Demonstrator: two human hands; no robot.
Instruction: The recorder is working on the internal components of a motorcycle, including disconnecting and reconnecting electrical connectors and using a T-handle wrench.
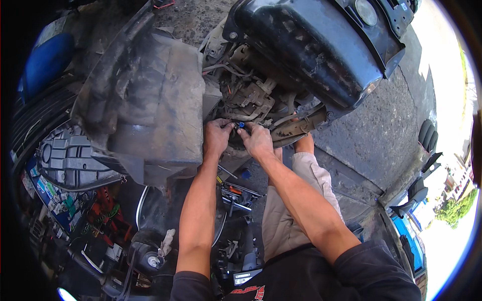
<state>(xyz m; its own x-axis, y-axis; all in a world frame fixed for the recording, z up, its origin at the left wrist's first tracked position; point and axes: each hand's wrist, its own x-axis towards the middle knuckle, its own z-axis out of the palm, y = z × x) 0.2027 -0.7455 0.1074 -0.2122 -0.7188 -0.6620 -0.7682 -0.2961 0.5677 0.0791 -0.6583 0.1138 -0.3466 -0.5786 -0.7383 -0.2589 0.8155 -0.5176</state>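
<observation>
A small blue fitting [241, 125] sits between my two hands, at the lower side of an opened vehicle's dirty mechanical parts. My left hand [217, 135] has its fingers pinched together just left of the fitting, by a dark hose or wire. From the right, my right hand [258, 141] closes thumb and fingertips at the fitting's edge. Behind both hands lies a greasy metal assembly [251, 100] with several hoses and cables. What exactly each fingertip grips is too small to make out.
A large black tank [306, 45] rises at the upper right. A dusty panel [150, 100] stands close on the left. Below lie several hand tools [233, 193] and loose parts. A grey plastic housing [75, 155] and a blue drum [50, 62] are at far left. Another foot shows beyond my right arm.
</observation>
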